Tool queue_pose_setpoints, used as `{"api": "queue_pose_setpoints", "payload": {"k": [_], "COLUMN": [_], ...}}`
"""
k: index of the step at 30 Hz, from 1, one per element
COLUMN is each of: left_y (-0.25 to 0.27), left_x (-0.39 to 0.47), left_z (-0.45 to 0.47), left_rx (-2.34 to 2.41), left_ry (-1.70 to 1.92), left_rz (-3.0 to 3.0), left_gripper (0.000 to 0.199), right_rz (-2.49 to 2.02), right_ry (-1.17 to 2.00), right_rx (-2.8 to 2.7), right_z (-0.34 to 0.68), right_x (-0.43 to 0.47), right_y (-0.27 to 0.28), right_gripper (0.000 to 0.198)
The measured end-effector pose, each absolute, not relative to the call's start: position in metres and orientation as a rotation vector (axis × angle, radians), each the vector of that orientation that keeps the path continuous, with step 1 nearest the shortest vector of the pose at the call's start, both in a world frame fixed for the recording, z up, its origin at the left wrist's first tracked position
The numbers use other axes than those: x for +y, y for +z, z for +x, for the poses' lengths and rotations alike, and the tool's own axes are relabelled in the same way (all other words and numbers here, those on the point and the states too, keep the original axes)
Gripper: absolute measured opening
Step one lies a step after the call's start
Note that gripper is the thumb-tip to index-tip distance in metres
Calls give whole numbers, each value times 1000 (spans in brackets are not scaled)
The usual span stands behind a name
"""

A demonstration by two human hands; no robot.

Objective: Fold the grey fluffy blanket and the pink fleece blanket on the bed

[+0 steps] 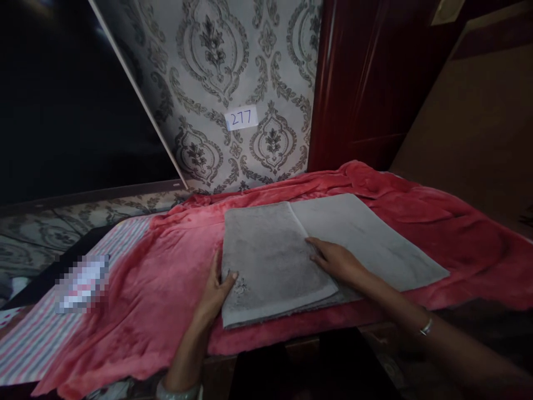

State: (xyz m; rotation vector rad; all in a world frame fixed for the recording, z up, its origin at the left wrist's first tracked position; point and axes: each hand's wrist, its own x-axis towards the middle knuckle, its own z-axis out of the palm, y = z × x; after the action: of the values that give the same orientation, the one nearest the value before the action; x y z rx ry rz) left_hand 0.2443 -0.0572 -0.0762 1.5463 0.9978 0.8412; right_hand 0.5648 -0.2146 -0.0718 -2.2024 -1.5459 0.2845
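Observation:
A grey towel [275,255] lies on a pinkish-red plush blanket [179,278], its left part folded over into a flap with a small embroidered mark near the lower left corner. At the towel's left edge is my left hand [219,289], thumb resting on top near the mark and fingers stretched along the outside of the edge. My right hand [339,262] is closed at the flap's right edge, index finger and thumb on the cloth. Its other fingertips are hidden. The towel's right part lies flat in a single lighter sheet beneath my right forearm.
A striped cloth [37,328] shows at the left, with a blurred-out object [83,283] on it. A large dark screen [75,105] stands behind on the left. A label marked 277 [241,118] is on the patterned wall. A dark red door [366,83] and brown panel [478,116] stand right.

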Motion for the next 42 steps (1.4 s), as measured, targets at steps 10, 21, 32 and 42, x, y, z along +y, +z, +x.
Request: {"api": "queue_pose_setpoints", "payload": {"k": [10,21,32,42], "left_y": [-86,-75,-79,-79], "left_x": [-64,-80,-106,-112], "left_z": [241,234,238,241], "left_rx": [976,901,926,923], "left_ry": [900,701,930,873], "left_rz": [1634,1383,1848,1998], "left_gripper": [112,129,85,83], "right_rz": [-2133,-2157,-1948,-1938], "right_ry": [61,160,301,430], "right_rx": [-1815,-1845,-2104,-2060], "right_z": [570,586,542,559], "right_x": [-83,-48,38,40], "right_y": [-37,-50,-29,-19], "right_gripper": [65,58,50,15]}}
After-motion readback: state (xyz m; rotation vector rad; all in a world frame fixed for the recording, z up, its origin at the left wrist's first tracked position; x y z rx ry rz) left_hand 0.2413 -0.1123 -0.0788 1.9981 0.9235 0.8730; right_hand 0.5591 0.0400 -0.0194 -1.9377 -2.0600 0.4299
